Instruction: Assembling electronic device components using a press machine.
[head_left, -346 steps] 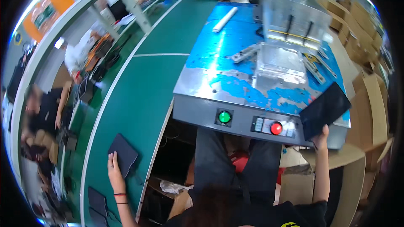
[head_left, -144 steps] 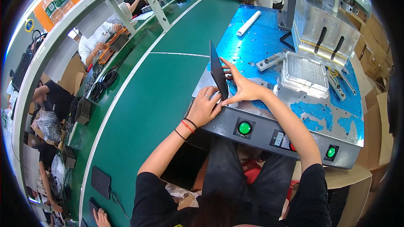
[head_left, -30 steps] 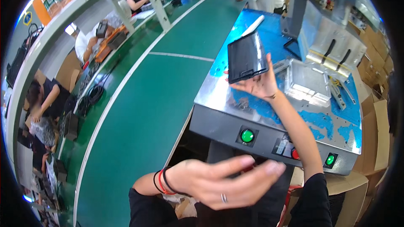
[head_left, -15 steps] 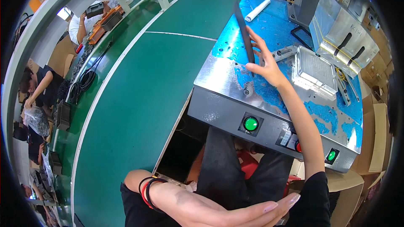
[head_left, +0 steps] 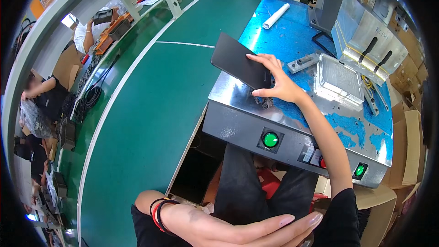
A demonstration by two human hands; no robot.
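Note:
My right hand (head_left: 284, 86) grips a thin, flat black rectangular panel (head_left: 240, 59) by its right end, fingers on the upper edge and thumb at the lower one. The panel hangs tilted above the left edge of a steel machine table (head_left: 228, 93) and partly over the green surface. Which device the panel belongs to, I cannot tell. Low in the view, my left hand (head_left: 247, 235) lies across my lap, fingers stretched out, nothing visible in it. A clear block-like fixture (head_left: 340, 81) and a small grey metal bracket (head_left: 303, 63) sit beyond my right hand.
Green buttons (head_left: 270, 140) and a red one line the machine's front. A white roll (head_left: 276, 16) lies on the blue-covered top, near a tilted clear guard (head_left: 366, 41). The green conveyor (head_left: 141, 110) curves along my left; several people work beyond it. Cardboard boxes (head_left: 406, 142) stand at right.
The black panel, edge-on before, has swung left and tilted so its broad face shows. My right hand has turned and moved slightly down with it. My left hand has barely moved.

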